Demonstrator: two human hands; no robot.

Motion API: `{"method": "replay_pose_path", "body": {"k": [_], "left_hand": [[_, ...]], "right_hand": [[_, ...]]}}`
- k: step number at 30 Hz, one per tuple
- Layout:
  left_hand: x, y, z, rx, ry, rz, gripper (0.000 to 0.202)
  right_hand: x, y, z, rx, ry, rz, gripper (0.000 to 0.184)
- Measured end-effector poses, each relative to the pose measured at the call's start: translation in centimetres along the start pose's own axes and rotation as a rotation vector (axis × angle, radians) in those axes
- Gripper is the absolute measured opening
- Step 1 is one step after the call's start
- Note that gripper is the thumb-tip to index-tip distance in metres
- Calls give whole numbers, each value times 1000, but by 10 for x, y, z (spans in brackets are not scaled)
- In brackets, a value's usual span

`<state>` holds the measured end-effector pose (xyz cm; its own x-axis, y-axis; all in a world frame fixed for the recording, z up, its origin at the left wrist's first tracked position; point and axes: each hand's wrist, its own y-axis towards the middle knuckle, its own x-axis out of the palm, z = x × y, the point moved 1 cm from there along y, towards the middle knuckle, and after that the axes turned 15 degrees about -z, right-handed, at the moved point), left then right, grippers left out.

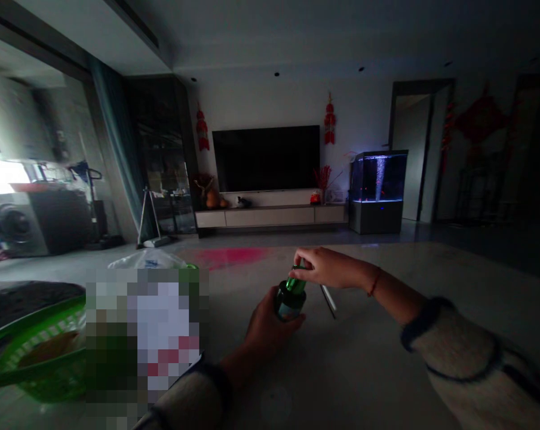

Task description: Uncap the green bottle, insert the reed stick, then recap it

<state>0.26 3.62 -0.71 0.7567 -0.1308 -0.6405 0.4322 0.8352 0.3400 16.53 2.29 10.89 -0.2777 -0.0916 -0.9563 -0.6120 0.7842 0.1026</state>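
My left hand [270, 319] is wrapped around a dark green, bottle-like container [290, 304] with a pale label, held upright above the table. A shiny bright green part [295, 282] rises from the container's top; whether it is separate or the container's neck, I cannot tell. My right hand [312, 267] comes in from the right, its fingers closed on the upper end of that green part. Just beyond the hands, a thin white-and-dark stick [328, 301] lies on the table.
The pale table [386, 334] spreads under my hands, with a pink patch [229, 257] towards the back. At left are a green basket [50, 382], a clear plastic bag [147, 260] and a blurred-out area. Farther off stand a TV cabinet [270, 218] and a lit aquarium [380, 179].
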Motion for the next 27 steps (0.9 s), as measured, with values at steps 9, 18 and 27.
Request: {"method": "replay_pose_path", "body": {"k": [9,18,27], "left_hand": [[0,0,-2,-17,11,13,55],[1,0,1,-31,27,16,54],[-1,-1,4,5,-8,-9,49]], "right_hand": [[-3,-6,1,-83,27,-82,39],[1,0,-3,48,-58,52,31],[-4,-5,-1,-57,-15,18,31]]}}
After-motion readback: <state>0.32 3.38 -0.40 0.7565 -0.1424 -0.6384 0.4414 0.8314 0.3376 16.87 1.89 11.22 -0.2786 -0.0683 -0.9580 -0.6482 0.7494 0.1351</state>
